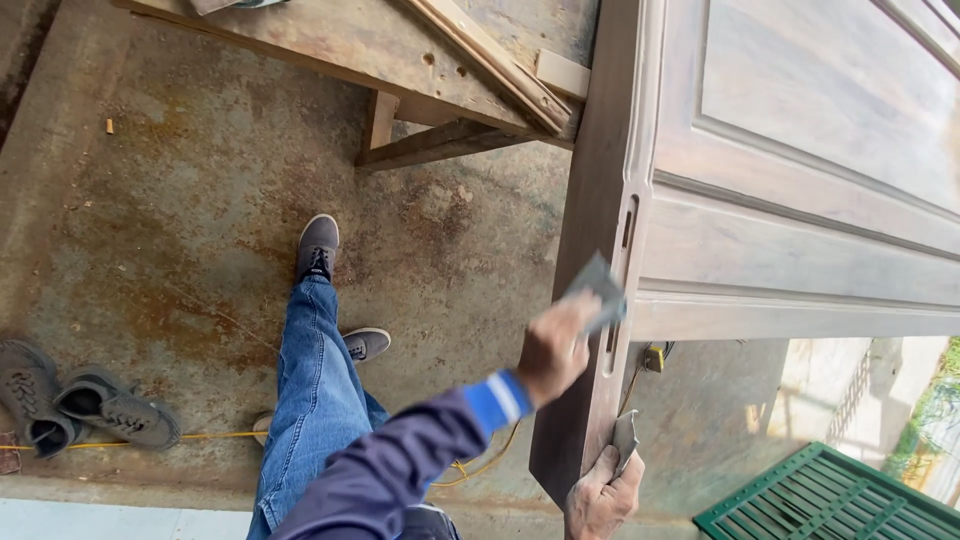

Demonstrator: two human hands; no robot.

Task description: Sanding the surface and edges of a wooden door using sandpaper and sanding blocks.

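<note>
A brown panelled wooden door (800, 200) fills the right side, its long edge (598, 250) facing me with a lock slot cut into it. My left hand (552, 350), on a dark blue sleeve with a bright blue cuff, presses a grey sheet of sandpaper (598, 285) against that edge near the slot. At the door's near corner my right hand (600, 498) grips the edge with another grey piece (626, 440) under the fingers. My legs in blue jeans and grey shoes (318, 245) stand on the floor to the left.
A rough wooden workbench (380, 50) with loose slats stands at the top. A spare pair of grey shoes (80, 405) lies at the left beside a yellow cable (215, 436) on the stained concrete floor. A green metal grille (830, 500) sits at the bottom right.
</note>
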